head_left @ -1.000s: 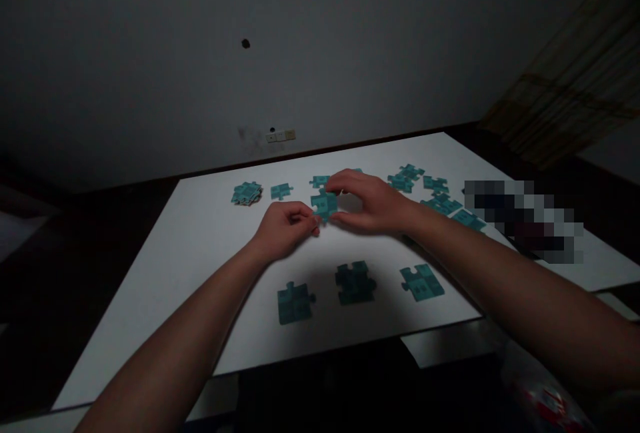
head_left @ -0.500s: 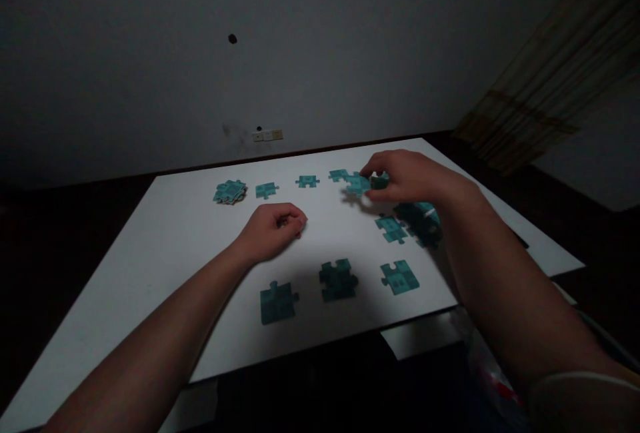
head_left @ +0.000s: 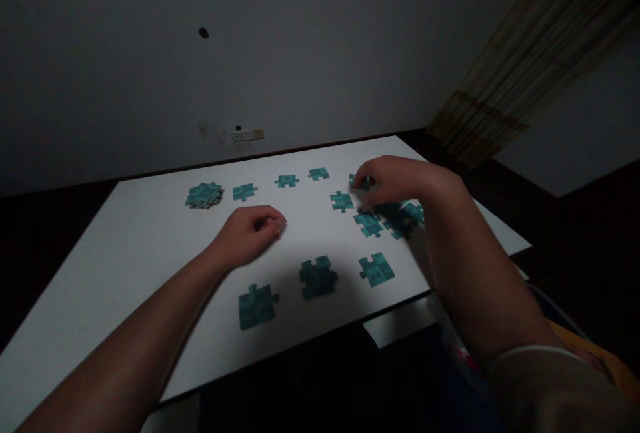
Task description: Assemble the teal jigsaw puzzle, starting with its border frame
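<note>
A teal jigsaw piece [head_left: 353, 180] lies near the far edge of the white bench [head_left: 125, 240], toward its right corner. The right hand [head_left: 405, 183] arches over it, fingers [head_left: 369, 173] curled down onto it, though whether they grip it cannot be told. The left hand [head_left: 253, 234] rests mid-bench, fingers curled closed with nothing showing in them — a heap of pieces [head_left: 204, 195] sits by the far left edge, and loose pieces [head_left: 342, 201] lie scattered across the rest.
</note>
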Demonstrator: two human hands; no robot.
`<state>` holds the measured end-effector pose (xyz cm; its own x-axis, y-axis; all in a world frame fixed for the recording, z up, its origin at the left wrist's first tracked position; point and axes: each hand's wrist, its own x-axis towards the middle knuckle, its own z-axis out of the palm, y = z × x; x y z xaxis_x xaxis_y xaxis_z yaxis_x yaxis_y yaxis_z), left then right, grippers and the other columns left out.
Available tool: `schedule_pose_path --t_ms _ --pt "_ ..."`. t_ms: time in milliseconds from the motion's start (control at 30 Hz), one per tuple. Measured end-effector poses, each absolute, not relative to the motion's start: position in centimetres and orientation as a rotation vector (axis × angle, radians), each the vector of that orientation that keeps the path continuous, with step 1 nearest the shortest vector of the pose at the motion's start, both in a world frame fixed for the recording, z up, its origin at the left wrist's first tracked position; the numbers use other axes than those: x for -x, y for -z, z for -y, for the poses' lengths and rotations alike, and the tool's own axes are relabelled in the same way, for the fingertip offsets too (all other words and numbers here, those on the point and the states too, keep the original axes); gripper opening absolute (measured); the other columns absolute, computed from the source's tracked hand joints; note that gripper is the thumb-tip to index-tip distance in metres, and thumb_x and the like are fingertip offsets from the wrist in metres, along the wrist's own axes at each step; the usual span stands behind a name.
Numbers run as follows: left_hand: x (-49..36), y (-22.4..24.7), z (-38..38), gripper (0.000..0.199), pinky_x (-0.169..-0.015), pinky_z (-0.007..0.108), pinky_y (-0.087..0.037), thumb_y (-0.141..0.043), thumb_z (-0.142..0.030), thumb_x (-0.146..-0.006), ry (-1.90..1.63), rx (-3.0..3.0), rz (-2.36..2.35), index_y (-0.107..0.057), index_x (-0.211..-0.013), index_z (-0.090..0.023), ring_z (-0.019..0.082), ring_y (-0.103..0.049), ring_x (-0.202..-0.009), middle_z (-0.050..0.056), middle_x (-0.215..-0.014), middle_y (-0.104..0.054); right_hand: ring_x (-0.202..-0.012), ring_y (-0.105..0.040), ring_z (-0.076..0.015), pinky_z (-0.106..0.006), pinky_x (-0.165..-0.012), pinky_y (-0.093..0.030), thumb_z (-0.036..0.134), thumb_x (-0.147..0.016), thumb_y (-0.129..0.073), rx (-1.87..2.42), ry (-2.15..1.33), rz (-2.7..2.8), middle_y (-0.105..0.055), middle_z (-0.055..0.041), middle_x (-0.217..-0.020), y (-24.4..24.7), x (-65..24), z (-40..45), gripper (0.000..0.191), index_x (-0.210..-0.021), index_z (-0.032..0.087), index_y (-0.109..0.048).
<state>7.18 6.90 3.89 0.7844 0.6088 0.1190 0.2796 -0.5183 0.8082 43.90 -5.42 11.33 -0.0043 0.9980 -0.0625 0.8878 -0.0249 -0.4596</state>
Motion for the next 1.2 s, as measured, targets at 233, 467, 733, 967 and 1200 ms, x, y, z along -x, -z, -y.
schedule_pose_path --t_ms 233,467,733,967,1200 --pt "-7.2 -3.6 -7.2 0.026 -0.066 0.031 -0.050 -0.073 -0.043 -0.095 -0.536 -2.181 -0.641 -0.085 -0.090 -0.021 0.019 -0.069 -0.071 0.006 -0.078 -0.080 -0.097 -0.078 -0.0370 -0.049 -0.084 -0.058 0.033 -0.065 -0.104 2.211 -0.627 2.089 -0.085 -0.0120 -0.113 -10.7 -42.2 8.8 0.048 -0.109 0.029 -0.086" --pt "-7.2 -3.3 -7.3 0.025 -0.065 0.030 -0.047 -0.073 -0.042 -0.095 -0.566 -2.185 -0.600 -0.085 -0.088 -0.021 0.018 -0.064 -0.070 0.005 -0.076 -0.078 -0.116 -0.073 -0.0387 -0.056 -0.101 -0.060 0.032 -0.073 -0.098 2.133 -0.647 2.088 -0.076 -0.0149 -0.127 -9.4 -41.6 10.5 0.044 -0.113 0.028 -0.082" --pt "-7.4 -3.8 -6.8 0.023 -0.065 0.030 -0.045 -0.071 -0.039 -0.093 -0.537 -2.208 -0.564 -0.084 -0.087 -0.021 0.017 -0.060 -0.067 0.002 -0.070 -0.072 -0.107 -0.077 -0.0341 -0.049 -0.090 -0.061 0.022 -0.076 -0.085 2.062 -0.828 2.102 -0.081 -0.0106 -0.123 -9.6 -39.9 10.5 0.056 -0.131 0.029 -0.075" --pt "-7.4 -4.0 -6.5 0.021 -0.064 0.030 -0.044 -0.070 -0.036 -0.092 -0.519 -2.203 -0.572 -0.084 -0.088 -0.020 0.016 -0.059 -0.065 0.001 -0.070 -0.071 -0.121 -0.075 -0.0390 -0.056 -0.108 -0.061 0.032 -0.080 -0.092 1.975 -0.789 2.147 -0.078 -0.0143 -0.140 -9.6 -39.1 10.1 0.068 -0.146 0.032 -0.076" --pt "-7.4 -4.0 -6.4 0.021 -0.065 0.030 -0.043 -0.068 -0.035 -0.093 -0.519 -2.227 -0.570 -0.083 -0.087 -0.021 0.017 -0.058 -0.065 0.001 -0.069 -0.069 -0.119 -0.075 -0.0383 -0.056 -0.107 -0.061 0.029 -0.080 -0.091 2.024 -0.730 2.197 -0.071 -0.0165 -0.145 -9.3 -38.7 9.4 0.061 -0.139 0.029 -0.077"
